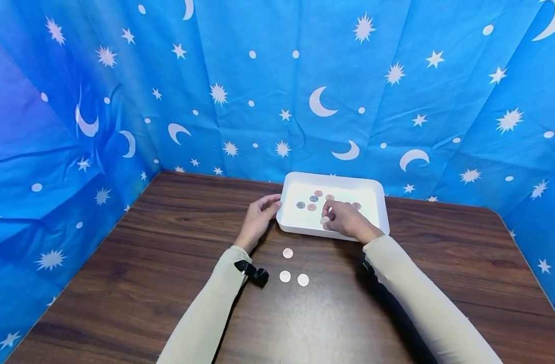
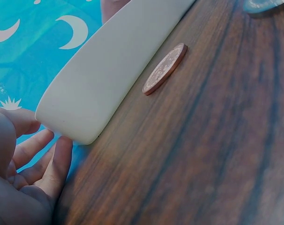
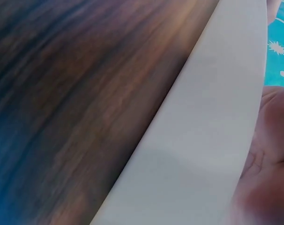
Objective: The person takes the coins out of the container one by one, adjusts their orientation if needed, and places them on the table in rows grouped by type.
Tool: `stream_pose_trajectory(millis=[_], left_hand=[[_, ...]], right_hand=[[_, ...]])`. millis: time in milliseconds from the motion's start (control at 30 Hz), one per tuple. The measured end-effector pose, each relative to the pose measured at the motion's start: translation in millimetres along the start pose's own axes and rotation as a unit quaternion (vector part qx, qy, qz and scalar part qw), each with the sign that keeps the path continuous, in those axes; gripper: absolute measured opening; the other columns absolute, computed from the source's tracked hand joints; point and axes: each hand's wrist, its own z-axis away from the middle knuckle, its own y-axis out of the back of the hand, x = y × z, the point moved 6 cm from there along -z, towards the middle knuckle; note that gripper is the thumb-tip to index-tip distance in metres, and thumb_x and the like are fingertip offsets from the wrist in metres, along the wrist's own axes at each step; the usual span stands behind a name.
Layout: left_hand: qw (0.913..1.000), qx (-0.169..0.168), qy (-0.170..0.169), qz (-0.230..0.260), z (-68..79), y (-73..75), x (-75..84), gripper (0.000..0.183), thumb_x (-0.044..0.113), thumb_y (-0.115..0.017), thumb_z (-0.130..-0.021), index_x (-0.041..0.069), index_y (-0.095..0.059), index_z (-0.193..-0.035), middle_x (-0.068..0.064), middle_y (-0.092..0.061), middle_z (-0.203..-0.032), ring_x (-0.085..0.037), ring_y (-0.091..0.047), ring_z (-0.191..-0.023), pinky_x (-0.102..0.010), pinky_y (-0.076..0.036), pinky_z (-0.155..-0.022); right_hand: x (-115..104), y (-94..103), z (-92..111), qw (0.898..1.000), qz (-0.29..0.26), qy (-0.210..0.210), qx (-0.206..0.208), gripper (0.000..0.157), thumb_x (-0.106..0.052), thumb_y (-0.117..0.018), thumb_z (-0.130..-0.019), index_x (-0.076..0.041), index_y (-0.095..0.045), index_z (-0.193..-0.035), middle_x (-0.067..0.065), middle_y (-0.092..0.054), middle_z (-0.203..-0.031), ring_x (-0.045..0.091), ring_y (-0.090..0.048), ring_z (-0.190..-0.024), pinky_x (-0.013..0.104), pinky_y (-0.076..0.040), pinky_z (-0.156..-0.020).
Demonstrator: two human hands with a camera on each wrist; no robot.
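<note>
A white shallow tray (image 1: 286,228) stands on the table with several coins in it, some copper-coloured like this coin (image 1: 311,207) and some dark grey like this coin (image 1: 300,205). My left hand (image 1: 257,218) touches the tray's left end from outside. In the left wrist view, the fingertips and thumb (image 2: 61,157) meet its corner with fingers loosely extended. My right hand (image 1: 347,221) reaches over the near rim and pinches a pale coin (image 1: 325,221). In the right wrist view, the tray wall (image 3: 193,122) hides the right fingertips.
On the brown wooden table (image 1: 190,217), a copper-coloured coin (image 1: 288,253) lies in front of the tray. Nearer to me are two pale coins, a left one (image 1: 285,276) and a right one (image 1: 303,279). A blue cloth (image 1: 259,76) with stars and moons hangs behind the table.
</note>
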Motion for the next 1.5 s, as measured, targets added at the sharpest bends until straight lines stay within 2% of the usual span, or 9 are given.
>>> stream_pose_trajectory(millis=[167, 300, 533, 700, 800, 933, 1167, 1367, 1500], left_hand=[[1.0, 0.0, -0.001, -0.001, -1.3, -0.2, -0.8, 0.036, 0.019, -0.063, -0.107, 0.002, -0.067, -0.138, -0.016, -0.069, -0.133, -0.024, -0.065, -0.117, -0.035, -0.055, -0.098], [1.0, 0.002, 0.004, -0.002, -0.7, 1.1, -2.9, 0.035, 0.019, -0.063, -0.106, 0.003, -0.068, -0.137, -0.015, -0.07, -0.132, -0.024, -0.065, -0.117, -0.035, -0.055, -0.098], [1.0, 0.002, 0.002, 0.001, 0.1, 1.6, -3.3, 0.036, 0.019, -0.064, -0.106, 0.002, -0.067, -0.138, -0.017, -0.07, -0.132, -0.025, -0.066, -0.116, -0.033, -0.055, -0.097], [1.0, -0.002, 0.0, 0.002, 0.8, 1.0, -2.6, 0.036, 0.018, -0.063, -0.106, 0.001, -0.067, -0.138, -0.017, -0.07, -0.132, -0.025, -0.066, -0.117, -0.034, -0.056, -0.097], [1.0, -0.005, -0.001, 0.001, 1.5, 0.8, -1.9, 0.036, 0.018, -0.063, -0.107, 0.001, -0.067, -0.138, -0.017, -0.069, -0.133, -0.025, -0.065, -0.118, -0.035, -0.055, -0.098], [1.0, -0.006, -0.003, 0.004, 2.0, 1.0, -1.1, 0.035, 0.018, -0.063, -0.106, 0.001, -0.067, -0.137, -0.017, -0.069, -0.132, -0.025, -0.065, -0.119, -0.037, -0.055, -0.099], [1.0, -0.006, -0.005, -0.001, 2.3, 2.8, -1.7, 0.035, 0.019, -0.063, -0.106, 0.003, -0.068, -0.137, -0.016, -0.069, -0.132, -0.026, -0.065, -0.118, -0.037, -0.054, -0.099], [0.9999, -0.015, -0.002, 0.002, 1.7, 4.1, 0.6, 0.037, 0.021, -0.064, -0.107, 0.004, -0.066, -0.14, -0.017, -0.067, -0.137, -0.027, -0.063, -0.123, -0.042, -0.052, -0.105], [0.9999, -0.013, 0.001, 0.003, 1.3, 3.0, -2.7, 0.036, 0.021, -0.064, -0.107, 0.004, -0.068, -0.138, -0.017, -0.068, -0.136, -0.026, -0.063, -0.122, -0.041, -0.053, -0.103]], right_hand=[[0.3, 2.5, 4.4, 1.0, 0.01, 0.016, 0.002, 0.014, -0.006, -0.072, -0.1, -0.009, -0.071, -0.113, 0.011, -0.075, -0.097, 0.025, -0.064, -0.083, 0.053, -0.044, -0.098], [1.1, 0.2, 6.7, 1.0, 0.006, 0.029, -0.003, 0.016, -0.004, -0.069, -0.101, -0.011, -0.073, -0.115, 0.008, -0.074, -0.093, 0.023, -0.063, -0.082, 0.055, -0.039, -0.105], [0.2, -3.0, 12.0, 0.998, 0.003, 0.061, -0.008, 0.021, 0.002, -0.068, -0.1, -0.007, -0.074, -0.118, 0.01, -0.073, -0.096, 0.024, -0.064, -0.087, 0.052, -0.051, -0.097], [0.5, -1.9, 13.4, 0.998, -0.001, 0.068, -0.017, 0.024, 0.004, -0.068, -0.098, -0.006, -0.074, -0.119, 0.011, -0.074, -0.097, 0.025, -0.065, -0.09, 0.063, -0.035, -0.112], [0.0, -1.3, 12.8, 0.997, 0.004, 0.071, -0.031, 0.027, 0.006, -0.068, -0.097, -0.008, -0.075, -0.12, 0.011, -0.073, -0.098, 0.025, -0.064, -0.091, 0.057, -0.041, -0.108], [-0.6, -0.5, 9.6, 0.997, 0.023, 0.069, -0.041, 0.029, 0.008, -0.069, -0.096, -0.01, -0.076, -0.118, 0.011, -0.07, -0.101, 0.025, -0.061, -0.092, 0.044, -0.053, -0.09], [7.6, -2.6, 4.6, 0.999, 0.028, 0.024, -0.028, 0.021, 0.001, -0.077, -0.094, -0.014, -0.076, -0.109, 0.011, -0.065, -0.102, 0.029, -0.058, -0.097, 0.051, -0.044, -0.099], [1.9, -2.4, 4.9, 0.997, 0.032, 0.049, -0.051, 0.014, 0.001, -0.072, -0.097, -0.012, -0.073, -0.103, 0.01, -0.065, -0.099, 0.027, -0.059, -0.095, 0.041, -0.049, -0.089], [1.2, -3.7, 6.8, 0.996, 0.008, 0.06, -0.07, 0.014, 0.004, -0.068, -0.098, -0.008, -0.07, -0.104, 0.012, -0.064, -0.099, 0.028, -0.058, -0.096, 0.042, -0.048, -0.091]])
